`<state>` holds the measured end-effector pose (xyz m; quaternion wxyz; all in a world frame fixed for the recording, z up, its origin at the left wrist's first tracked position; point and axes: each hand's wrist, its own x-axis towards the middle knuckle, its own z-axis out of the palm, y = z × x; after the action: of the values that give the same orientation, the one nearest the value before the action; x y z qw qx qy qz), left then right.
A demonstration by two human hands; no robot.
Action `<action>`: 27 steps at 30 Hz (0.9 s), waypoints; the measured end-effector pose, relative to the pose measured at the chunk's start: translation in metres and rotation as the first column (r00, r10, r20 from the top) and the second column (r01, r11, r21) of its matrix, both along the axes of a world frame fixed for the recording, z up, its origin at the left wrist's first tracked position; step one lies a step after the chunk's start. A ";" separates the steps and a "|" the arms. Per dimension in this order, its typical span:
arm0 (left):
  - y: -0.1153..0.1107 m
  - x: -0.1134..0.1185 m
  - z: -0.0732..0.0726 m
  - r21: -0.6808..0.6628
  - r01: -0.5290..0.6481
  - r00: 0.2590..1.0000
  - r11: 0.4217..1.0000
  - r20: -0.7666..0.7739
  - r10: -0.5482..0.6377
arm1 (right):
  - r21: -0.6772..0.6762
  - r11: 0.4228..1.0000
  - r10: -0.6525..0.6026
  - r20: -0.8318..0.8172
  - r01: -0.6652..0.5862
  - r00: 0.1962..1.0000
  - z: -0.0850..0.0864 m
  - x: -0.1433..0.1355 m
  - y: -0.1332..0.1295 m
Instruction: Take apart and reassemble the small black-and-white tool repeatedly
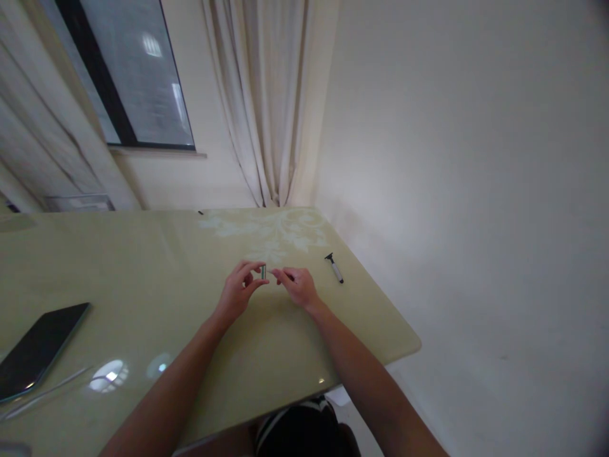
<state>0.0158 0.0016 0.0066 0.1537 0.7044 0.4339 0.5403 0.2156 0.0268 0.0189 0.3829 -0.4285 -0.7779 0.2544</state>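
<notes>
My left hand (238, 287) pinches a small rectangular piece (263, 272), dark green with pale edges, between thumb and fingers. It stands upright, and its exact kind is too small to tell. Close on its right side, my right hand (297, 284) is closed, with thumb and forefinger gripping a thin pale thing (269, 272) whose tip points at the green piece. Whether the two touch I cannot make out. Both hands are just above the tabletop. To the right of my right hand lies a razor (335, 268) with a grey handle and black head.
The glossy, pale yellow-green table (157, 266) meets a white wall (466, 190) on the right. A dark tablet (40, 349) and a white cable (52, 388) lie at left. Near the back edge is a tiny dark object (200, 212). Curtains (266, 95) hang behind.
</notes>
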 end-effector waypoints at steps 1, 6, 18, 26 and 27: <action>0.000 0.000 0.000 0.003 -0.002 1.000 1.000 0.000 0.002 | -0.008 0.999 0.042 0.000 -0.042 0.999 0.000 0.000 0.000; 0.000 0.002 0.000 0.004 0.007 1.000 1.000 -0.007 -0.007 | 0.018 1.000 -0.014 0.008 0.013 1.000 -0.003 -0.001 0.001; -0.001 0.005 -0.001 -0.015 0.030 1.000 0.999 0.004 -0.030 | 0.009 1.000 0.022 0.038 -0.022 0.999 -0.003 0.001 0.003; -0.001 0.005 0.001 -0.017 0.028 0.999 0.999 0.018 -0.028 | -0.029 0.999 0.035 0.055 -0.033 0.998 -0.002 0.003 0.007; -0.001 0.004 0.001 -0.017 0.026 0.999 1.000 0.021 -0.025 | -0.028 1.000 0.004 0.056 -0.002 0.998 -0.002 0.004 0.008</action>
<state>0.0202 0.0011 0.0079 0.1710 0.7030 0.4279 0.5418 0.2198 0.0343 0.0167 0.3543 -0.4397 -0.7853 0.2537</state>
